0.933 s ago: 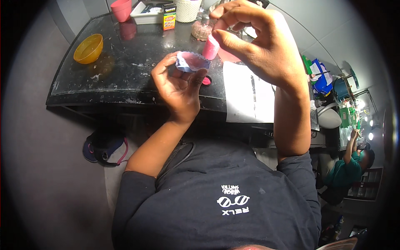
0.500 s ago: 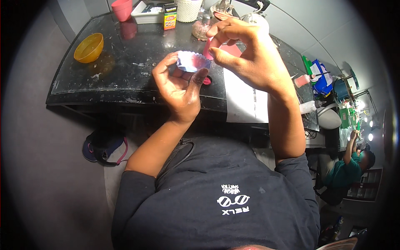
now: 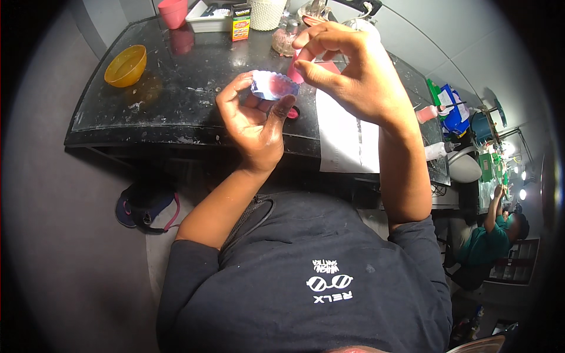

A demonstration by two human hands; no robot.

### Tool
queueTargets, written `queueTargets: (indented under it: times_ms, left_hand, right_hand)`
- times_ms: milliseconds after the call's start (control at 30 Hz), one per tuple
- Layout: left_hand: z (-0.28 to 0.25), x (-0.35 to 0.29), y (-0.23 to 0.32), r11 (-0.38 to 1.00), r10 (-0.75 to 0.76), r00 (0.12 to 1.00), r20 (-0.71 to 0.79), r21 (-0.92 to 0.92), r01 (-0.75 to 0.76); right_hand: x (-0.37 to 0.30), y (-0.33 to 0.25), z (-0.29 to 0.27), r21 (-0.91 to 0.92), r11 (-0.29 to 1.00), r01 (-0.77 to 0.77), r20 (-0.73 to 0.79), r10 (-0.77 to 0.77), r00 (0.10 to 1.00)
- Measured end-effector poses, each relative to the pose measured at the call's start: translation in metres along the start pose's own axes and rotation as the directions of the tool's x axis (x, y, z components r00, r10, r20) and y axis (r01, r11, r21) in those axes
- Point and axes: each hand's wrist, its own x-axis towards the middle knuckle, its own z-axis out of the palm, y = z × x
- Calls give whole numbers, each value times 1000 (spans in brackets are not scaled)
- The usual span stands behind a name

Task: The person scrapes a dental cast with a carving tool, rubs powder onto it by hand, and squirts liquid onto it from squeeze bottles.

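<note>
A person's left hand [image 3: 254, 126] grips a small scalloped mould [image 3: 273, 86] of pale blue and pink between thumb and fingertips, held above the near edge of a black worktop [image 3: 182, 88]. The right hand [image 3: 347, 73] — at three o'clock from the mould — pinches a pink piece [image 3: 296, 70] just beside its rim. A yellow bowl [image 3: 125, 65] sits at nine o'clock, well apart; a white paper sheet [image 3: 344, 141] lies at five o'clock — under the right wrist.

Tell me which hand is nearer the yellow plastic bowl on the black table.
Left. The left hand is raised right of the yellow plastic bowl; the right hand is farther right.
</note>
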Motion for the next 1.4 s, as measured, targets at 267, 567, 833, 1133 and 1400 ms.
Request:
queueTargets:
  times_ms: [267,567,833,1133,1400]
  left_hand:
    - [0,1,1,1000,14,1000,16,10,-14]
    - [1,1,2,999,20,999,27,27,-21]
    - [0,0,0,1000,-3,1000,1,-2,3]
    - [0,0,2,999,11,999,30,30,-12]
    - [-3,0,1,998,34,999,22,44,-35]
  right_hand:
    - [6,-1,-4,0,1000,-18,-53,18,998]
    - [12,-17,-3,-45,985,-166,-83,162,983]
    - [19,-15,5,-89,977,-196,-147,182,972]
    - [18,-1,11,-227,974,21,-148,-56,987]
    - [16,-26,22,-337,942,-14,-311,-97,945]
